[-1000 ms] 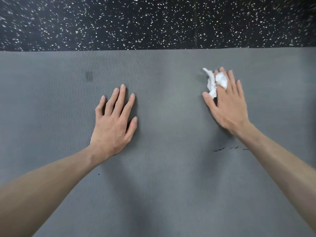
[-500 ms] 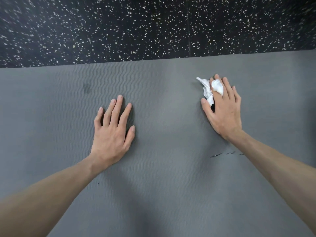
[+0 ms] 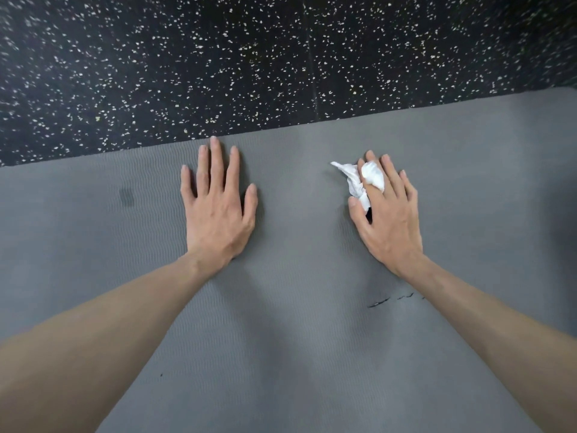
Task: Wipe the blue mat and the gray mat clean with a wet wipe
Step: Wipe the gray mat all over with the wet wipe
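Note:
The gray mat [image 3: 296, 339] fills the lower part of the view, and no blue mat is in sight. My left hand [image 3: 218, 214] lies flat on it with fingers straight, the fingertips almost at the mat's far edge. To the right, my right hand [image 3: 390, 226] presses a crumpled white wet wipe [image 3: 371, 176] onto the mat. The wipe is threaded over my index finger and pinched by my thumb. A dark smudge [image 3: 126, 196] shows left of my left hand. Short black marks [image 3: 379, 303] lie beside my right forearm.
Beyond the mat's far edge runs a black floor with white speckles [image 3: 249, 57]. A tiny black speck [image 3: 161, 375] sits on the mat near my left forearm. The mat runs out of view to the left, to the right and toward me.
My left hand has slid forward to the mat's far edge. The view has shifted, showing more floor. My right hand keeps the wipe at much the same spot.

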